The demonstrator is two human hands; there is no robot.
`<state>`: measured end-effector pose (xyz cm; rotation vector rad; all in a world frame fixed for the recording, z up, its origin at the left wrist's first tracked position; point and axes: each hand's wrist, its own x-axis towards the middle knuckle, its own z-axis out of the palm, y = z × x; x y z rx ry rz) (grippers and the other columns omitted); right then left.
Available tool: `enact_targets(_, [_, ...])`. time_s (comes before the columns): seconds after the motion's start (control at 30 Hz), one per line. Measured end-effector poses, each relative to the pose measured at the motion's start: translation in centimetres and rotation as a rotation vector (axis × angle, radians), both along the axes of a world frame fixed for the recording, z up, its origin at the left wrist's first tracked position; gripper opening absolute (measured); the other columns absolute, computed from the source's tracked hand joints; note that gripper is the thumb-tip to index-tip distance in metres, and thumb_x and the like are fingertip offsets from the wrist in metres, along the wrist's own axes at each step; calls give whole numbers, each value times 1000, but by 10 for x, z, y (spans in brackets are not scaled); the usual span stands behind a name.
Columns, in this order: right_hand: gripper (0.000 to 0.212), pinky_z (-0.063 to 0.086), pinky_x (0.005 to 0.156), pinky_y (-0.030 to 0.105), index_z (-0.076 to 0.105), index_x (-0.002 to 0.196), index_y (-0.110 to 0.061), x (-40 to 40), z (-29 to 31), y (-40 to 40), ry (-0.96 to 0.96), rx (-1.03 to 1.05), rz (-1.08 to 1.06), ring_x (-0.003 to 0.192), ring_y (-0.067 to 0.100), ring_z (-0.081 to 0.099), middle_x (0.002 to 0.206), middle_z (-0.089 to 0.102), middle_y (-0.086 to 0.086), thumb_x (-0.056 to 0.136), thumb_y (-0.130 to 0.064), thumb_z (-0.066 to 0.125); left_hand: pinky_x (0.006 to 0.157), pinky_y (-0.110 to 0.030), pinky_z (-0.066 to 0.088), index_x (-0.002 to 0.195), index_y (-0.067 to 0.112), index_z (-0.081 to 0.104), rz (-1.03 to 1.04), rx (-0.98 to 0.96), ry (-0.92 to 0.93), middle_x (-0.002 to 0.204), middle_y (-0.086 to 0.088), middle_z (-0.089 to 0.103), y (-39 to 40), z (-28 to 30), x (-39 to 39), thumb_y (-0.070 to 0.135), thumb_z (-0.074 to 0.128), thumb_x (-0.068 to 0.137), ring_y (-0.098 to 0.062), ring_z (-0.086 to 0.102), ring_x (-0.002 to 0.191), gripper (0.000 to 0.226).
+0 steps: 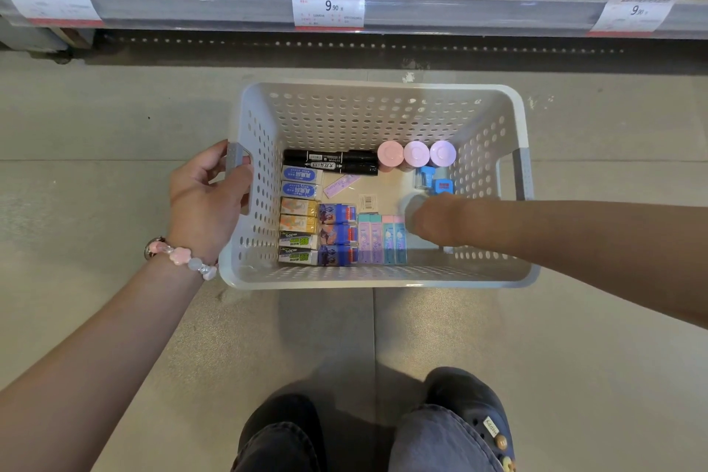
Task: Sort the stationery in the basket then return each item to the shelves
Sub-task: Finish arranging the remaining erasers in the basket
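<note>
A: Where is the basket (383, 119)?

B: It sits on the floor (115, 126), right in front of the shelf (459, 8). It is white with lots of little holes.

A: What does the left hand (208, 199) do?

B: It holds the grey handle (234, 161) on the left side of the basket. The fingers are curled round it. There is a pink bracelet (180, 256) on that wrist.

A: And the right hand (429, 220)?

B: It reaches down inside the basket, near the right side. It is blurry. Something pale is by the fingers, but I cannot tell if they grip it.

A: What is in the basket?

B: Two black markers (331, 162) lie side by side at the back. Next to them stand three round tubs (416, 153), one pink and two purple, touching in a row. Erasers (299, 218) are lined up along the left wall. Beside them are blue boxes (338, 234), then pastel boxes (381, 238). A small blue thing (435, 180) sits just under the tubs.

A: What is on the shelf?

B: Price tags (328, 8) that say 9.90, with big boxes above them.

A: Anything else?

B: Two dark shoes (471, 421) at the bottom.
</note>
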<state>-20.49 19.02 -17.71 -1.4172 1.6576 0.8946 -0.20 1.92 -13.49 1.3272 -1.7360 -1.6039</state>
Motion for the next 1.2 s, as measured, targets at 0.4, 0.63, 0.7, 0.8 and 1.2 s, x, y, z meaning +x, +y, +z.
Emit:
enact_targets(0.4, [29,48,76,27,68,104,-4,-4,19,3,-220,-269,-672,93,20,62,98,67,7,78,-16,74,65,-38,50,88,28,67,-3,-8,13,89,-4,63,2,3,-2,2,57,89,-26,57,74,27])
enact_targets(0.63, [36,51,69,24,58,123,-8,-3,12,-3,-306,-285,-865,91,18,55,114,60,10,88,0,56,68,-40,50,88,26,67,-9,3,22,89,-5,63,2,3,-1,2,56,89,-26,57,75,27])
enact_targets(0.7, [29,53,69,28,64,115,-8,-5,4,-3,-211,-314,-880,83,19,56,107,64,10,90,-2,51,67,-39,51,91,24,67,-11,3,20,89,-4,64,2,3,0,2,57,89,-26,58,75,24])
enact_targets(0.8, [26,53,70,30,66,107,-2,-5,-6,-3,-85,-257,-876,80,26,63,104,69,13,89,-3,48,61,-32,53,99,20,67,-14,0,15,92,-4,65,0,0,0,4,57,90,-17,61,68,21])
enact_targets(1.2, [25,50,81,30,56,117,2,15,-21,1,61,-281,-708,107,28,60,106,61,13,94,-4,46,56,-24,52,100,15,68,-20,-4,12,88,-3,64,-3,-6,2,6,59,89,-16,62,68,17])
